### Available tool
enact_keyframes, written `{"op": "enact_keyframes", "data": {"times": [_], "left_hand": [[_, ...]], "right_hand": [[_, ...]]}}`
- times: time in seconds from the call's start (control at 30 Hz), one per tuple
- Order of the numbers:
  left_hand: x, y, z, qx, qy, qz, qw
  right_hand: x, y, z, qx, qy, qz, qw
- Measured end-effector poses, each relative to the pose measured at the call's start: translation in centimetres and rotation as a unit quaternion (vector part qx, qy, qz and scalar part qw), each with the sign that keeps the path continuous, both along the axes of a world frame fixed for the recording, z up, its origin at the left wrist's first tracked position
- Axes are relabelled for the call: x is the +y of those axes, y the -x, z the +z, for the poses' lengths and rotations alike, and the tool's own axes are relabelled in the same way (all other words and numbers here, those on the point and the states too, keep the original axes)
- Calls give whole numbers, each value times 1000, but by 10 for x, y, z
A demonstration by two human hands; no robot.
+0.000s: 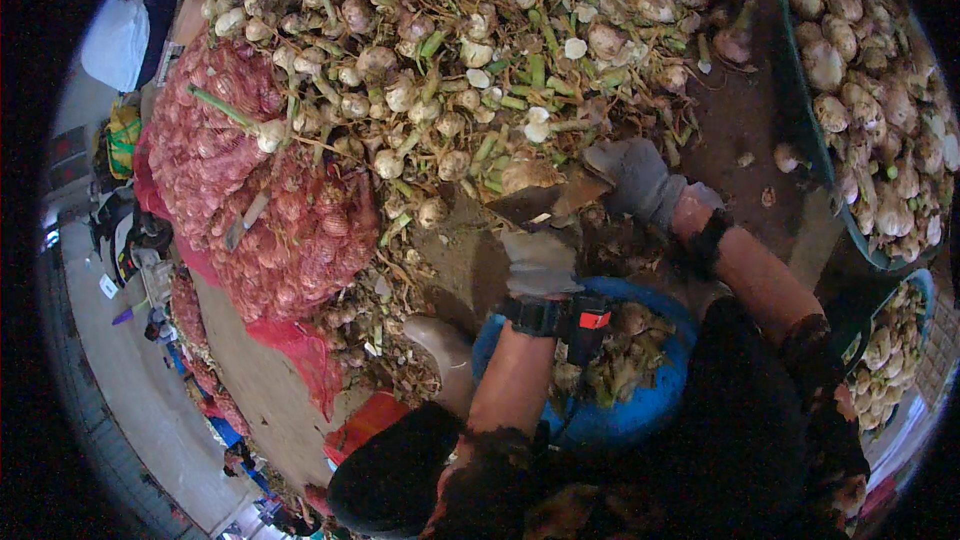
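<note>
In grey gloves, my left hand (537, 262) and my right hand (640, 182) are at the near edge of a heap of garlic bulbs with cut stalks (450, 70). Between them lies a brownish, flat, angular piece (570, 198), seemingly metal, beside a larger tan bulb (530, 176). My right fingers curl at its far end; my left fingers bend below it. What either hand grips is too unclear to name. Under my wrists stands a blue tub (650, 405) holding dry trimmings (625, 360).
Red mesh sacks of bulbs (250, 220) fill the left. Green-rimmed containers of bulbs (860, 90) (885, 350) stand right. My boot (445, 350) rests near red fabric (365, 425). Other people (120, 35) are along the far left, beside a pale floor strip (120, 360).
</note>
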State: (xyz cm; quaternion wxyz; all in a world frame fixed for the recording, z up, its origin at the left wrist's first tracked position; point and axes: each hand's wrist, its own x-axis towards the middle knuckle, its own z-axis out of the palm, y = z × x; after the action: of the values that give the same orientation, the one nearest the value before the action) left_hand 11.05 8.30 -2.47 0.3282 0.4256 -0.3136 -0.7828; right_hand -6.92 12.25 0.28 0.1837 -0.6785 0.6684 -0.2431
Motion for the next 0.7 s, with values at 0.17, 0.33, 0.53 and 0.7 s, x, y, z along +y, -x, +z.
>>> {"op": "enact_keyframes", "data": {"times": [0.17, 0.33, 0.53, 0.7], "left_hand": [[-4, 17, 46, 125, -13, 129, 984], [-5, -30, 112, 184, -6, -271, 945], [-93, -16, 85, -483, 114, -192, 846], [-154, -37, 29, -603, 29, -180, 777]], "right_hand": [[-2, 15, -26, 38, -43, 8, 998], [33, 79, -44, -4, -244, -294, 924], [24, 66, -9, -103, -238, -235, 937], [14, 32, -20, -98, -245, -210, 941]]}}
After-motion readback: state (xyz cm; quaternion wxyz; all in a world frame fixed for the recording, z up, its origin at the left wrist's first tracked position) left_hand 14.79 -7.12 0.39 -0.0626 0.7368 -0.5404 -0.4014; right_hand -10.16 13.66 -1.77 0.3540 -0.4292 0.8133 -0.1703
